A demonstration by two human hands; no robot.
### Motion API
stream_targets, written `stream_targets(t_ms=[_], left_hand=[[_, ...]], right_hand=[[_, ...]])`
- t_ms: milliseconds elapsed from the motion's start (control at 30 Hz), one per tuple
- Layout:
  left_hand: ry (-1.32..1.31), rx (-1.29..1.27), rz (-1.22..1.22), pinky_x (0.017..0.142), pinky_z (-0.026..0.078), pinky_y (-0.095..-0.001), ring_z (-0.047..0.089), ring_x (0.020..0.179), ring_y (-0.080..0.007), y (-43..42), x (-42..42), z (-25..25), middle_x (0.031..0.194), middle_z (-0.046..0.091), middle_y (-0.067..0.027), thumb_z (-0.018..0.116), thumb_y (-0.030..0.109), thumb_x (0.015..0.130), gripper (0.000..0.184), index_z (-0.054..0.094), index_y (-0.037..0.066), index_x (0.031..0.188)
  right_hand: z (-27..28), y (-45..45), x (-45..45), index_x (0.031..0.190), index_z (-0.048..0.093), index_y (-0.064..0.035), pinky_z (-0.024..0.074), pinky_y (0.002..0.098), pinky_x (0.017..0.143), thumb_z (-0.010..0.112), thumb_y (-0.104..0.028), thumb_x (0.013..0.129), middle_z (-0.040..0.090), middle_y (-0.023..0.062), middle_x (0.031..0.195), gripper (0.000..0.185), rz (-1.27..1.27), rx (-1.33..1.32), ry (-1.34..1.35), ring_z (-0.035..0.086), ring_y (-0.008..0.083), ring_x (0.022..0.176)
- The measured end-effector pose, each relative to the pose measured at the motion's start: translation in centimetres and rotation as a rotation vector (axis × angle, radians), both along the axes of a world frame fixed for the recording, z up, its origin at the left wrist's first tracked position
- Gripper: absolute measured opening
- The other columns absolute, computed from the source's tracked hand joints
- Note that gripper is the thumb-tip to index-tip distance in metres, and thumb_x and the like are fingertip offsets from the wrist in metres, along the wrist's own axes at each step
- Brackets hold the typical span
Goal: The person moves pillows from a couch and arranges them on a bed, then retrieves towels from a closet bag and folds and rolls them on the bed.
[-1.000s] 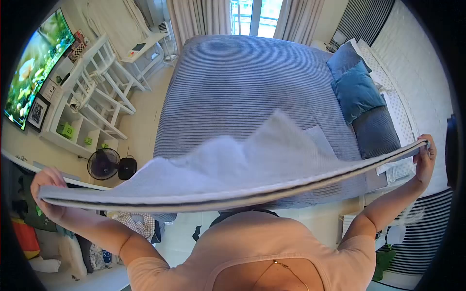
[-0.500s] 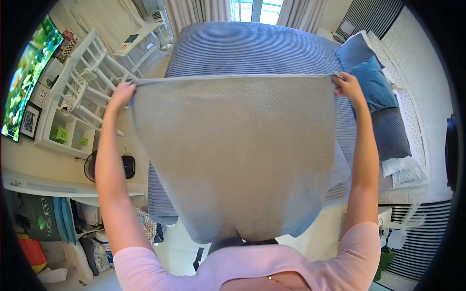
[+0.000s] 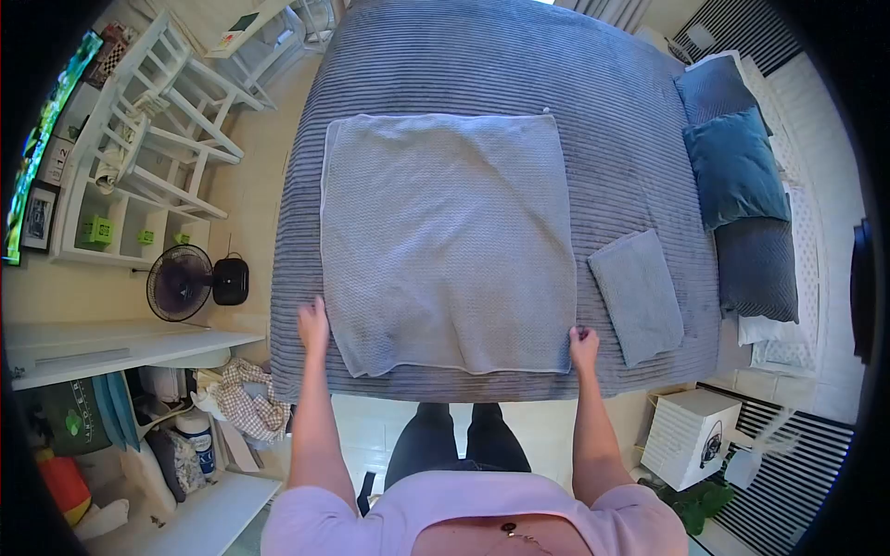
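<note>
Grey, square, textured-fabric cloth [image 3: 445, 241]: likely soft, light; grip corners.
My left hand [image 3: 313, 326] looks released; right hand [image 3: 583, 347], I can't tell.

Remotely I look down and forward through one head camera, wearer's chest [image 3: 491, 489] close at six o'clock, bed [image 3: 501, 65] toward twelve.

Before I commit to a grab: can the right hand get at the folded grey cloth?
Probably yes: the right hand is close to the folded grey cloth, with only bedspread showing between.
</note>
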State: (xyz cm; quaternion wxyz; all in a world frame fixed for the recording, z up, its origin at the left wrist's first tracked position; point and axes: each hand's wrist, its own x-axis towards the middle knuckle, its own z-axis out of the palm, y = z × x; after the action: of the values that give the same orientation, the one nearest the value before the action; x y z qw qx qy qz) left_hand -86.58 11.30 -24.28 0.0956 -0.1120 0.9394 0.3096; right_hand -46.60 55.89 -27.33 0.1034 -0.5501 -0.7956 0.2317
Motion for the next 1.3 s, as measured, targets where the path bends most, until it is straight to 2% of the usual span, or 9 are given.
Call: stream_targets(t_ms=[200, 300, 400, 500, 767, 867, 967, 1067, 1300], left_hand=[[-0.363, 0.371, -0.103, 0.079, 0.045, -0.0356, 0.059, 0.089, -0.0245, -0.3, 9.5, 1.6, 0.095, 0.063, -0.0142, 0.066, 0.032, 0.079, 0.042, 0.055, -0.003, 0.1], [-0.113, 0.699, 0.284, 0.077, 0.045, -0.032, 0.058, 0.083, -0.0186, -3.4, 9.0, -1.0, 0.09, 0.063, -0.0099, 0.067, 0.022, 0.078, 0.034, 0.055, -0.003, 0.098], [-0.069, 0.646, 0.026, 0.073, 0.045, -0.0299, 0.055, 0.079, -0.0153, -4.6, 9.5, 7.2, 0.085, 0.062, -0.0083, 0.068, 0.017, 0.078, 0.029, 0.055, -0.002, 0.094], [-0.192, 0.422, -0.035, 0.071, 0.045, -0.0295, 0.054, 0.077, -0.0135, -7.3, 10.3, 8.1, 0.084, 0.061, -0.0066, 0.072, 0.014, 0.075, 0.028, 0.055, -0.001, 0.092], [-0.027, 0.067, -0.05, 0.071, 0.046, -0.0316, 0.057, 0.077, -0.0191, -9.6, 14.8, 1.4, 0.085, 0.063, -0.0128, 0.077, 0.018, 0.07, 0.039, 0.054, -0.003, 0.094], [-0.003, 0.001, -0.018, 0.071, 0.046, -0.0329, 0.059, 0.078, -0.0217, -10.6, 14.9, -0.5, 0.086, 0.064, -0.0149, 0.077, 0.018, 0.069, 0.04, 0.055, -0.003, 0.096], [-0.052, 0.048, 0.024, 0.07, 0.047, -0.0335, 0.059, 0.077, -0.0214, -10.6, 14.9, 0.0, 0.086, 0.063, -0.0154, 0.077, 0.016, 0.068, 0.04, 0.055, -0.002, 0.096], [-0.115, 0.096, 0.061, 0.068, 0.047, -0.0332, 0.059, 0.075, -0.0194, -10.3, 14.5, 0.6, 0.082, 0.063, -0.0144, 0.077, 0.014, 0.068, 0.037, 0.055, 0.0, 0.095], [-0.161, 0.123, 0.164, 0.074, 0.047, -0.0359, 0.058, 0.081, -0.0238, -10.2, 15.8, -0.4, 0.087, 0.059, -0.0127, 0.069, 0.002, 0.066, 0.036, 0.054, 0.003, 0.099]], right_hand=[[2.3, -3.2, 1.4, 0.105, 0.054, 0.0037, 0.0468, 0.0365, 0.068, 0.067, -0.033, 0.078, 0.061, 0.0156, 0.085, 0.048, 0.071, -0.492, -0.007, 0.06, 0.0266, 0.074], [6.5, -3.1, 1.2, 0.098, 0.052, 0.0026, 0.0476, 0.0313, 0.051, 0.067, -0.032, 0.08, 0.058, 0.0099, 0.072, 0.043, -0.007, -0.627, 0.151, 0.06, 0.0212, 0.056], [10.2, -2.5, 3.2, 0.105, 0.048, 0.0031, 0.0457, 0.0268, 0.044, 0.065, -0.032, 0.083, 0.059, 0.0104, 0.075, 0.044, -0.146, -0.785, 0.26, 0.058, 0.0162, 0.052], [12.2, -1.8, 5.8, 0.103, 0.048, 0.002, 0.0405, 0.0246, 0.035, 0.064, -0.03, 0.085, 0.056, 0.0073, 0.068, 0.04, -0.066, -0.73, 0.21, 0.053, 0.0134, 0.043], [10.8, -2.3, 9.3, 0.106, 0.052, 0.0006, 0.0433, 0.0235, 0.043, 0.065, -0.02, 0.084, 0.053, 0.0037, 0.063, 0.033, 0.071, -0.448, 0.138, 0.051, 0.0105, 0.05], [11.8, 0.5, 7.7, 0.11, 0.054, -0.0011, 0.0463, 0.022, 0.057, 0.062, -0.009, 0.082, 0.055, 0.0022, 0.067, 0.03, 0.418, -0.418, 0.1, 0.054, 0.0081, 0.062], [16.4, 2.6, 4.0, 0.111, 0.055, -0.0034, 0.048, 0.0305, 0.07, 0.059, -0.002, 0.075, 0.058, 0.008, 0.077, 0.036, 0.611, -0.768, 0.063, 0.057, 0.0159, 0.073], [22.5, 2.8, -5.1, 0.107, 0.058, -0.0042, 0.0454, 0.0349, 0.08, 0.055, 0.003, 0.068, 0.056, 0.0143, 0.099, 0.039, 1.065, -0.436, -0.027, 0.055, 0.0293, 0.095], [21.6, 0.5, -30.2, 0.097, 0.059, -0.0033, 0.0446, 0.0396, 0.076, 0.061, -0.011, 0.077, 0.055, 0.0161, 0.097, 0.021, 1.623, 0.125, 0.074, 0.054, 0.0346, 0.089]])
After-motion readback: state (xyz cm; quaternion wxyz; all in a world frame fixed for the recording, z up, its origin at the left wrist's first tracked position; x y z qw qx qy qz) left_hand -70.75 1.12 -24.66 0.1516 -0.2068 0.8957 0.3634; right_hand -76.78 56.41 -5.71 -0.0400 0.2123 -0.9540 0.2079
